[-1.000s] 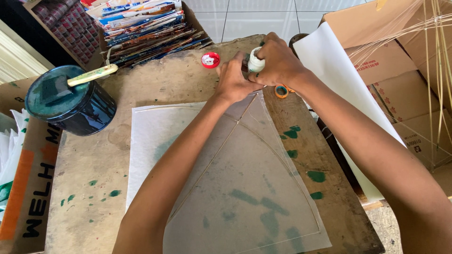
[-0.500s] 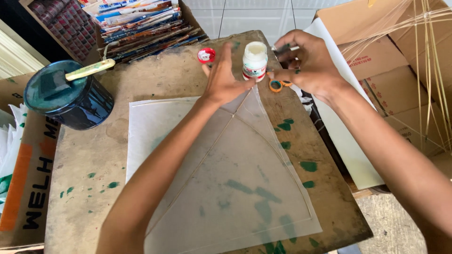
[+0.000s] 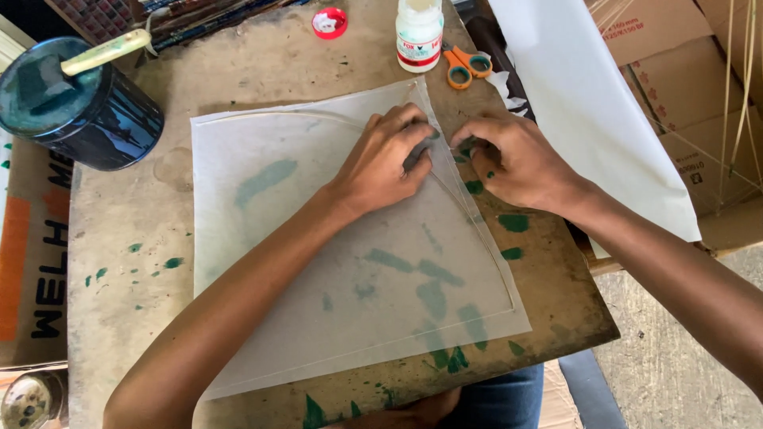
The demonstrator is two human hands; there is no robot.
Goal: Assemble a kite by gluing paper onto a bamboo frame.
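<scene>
Now that both hands have come off the glue bottle [image 3: 419,32] and dropped to the paper sheet [image 3: 350,238], we read this as pressing work along its right edge. Left hand [image 3: 389,159] has its fingers curled down, flat on the sheet. Right hand [image 3: 513,159] pinches something at the edge with curled fingers; we can't tell what. Sheet lies flat on the wooden board [image 3: 262,63], long axis running from near us toward the bottle, its narrow corner pointing at the scissors [image 3: 467,67].

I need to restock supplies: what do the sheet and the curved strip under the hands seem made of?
The sheet looks like thin translucent paper, matt; green table stains show through. The curved strip seems a slender pale split stick, perhaps bamboo; too thin to tell.
</scene>
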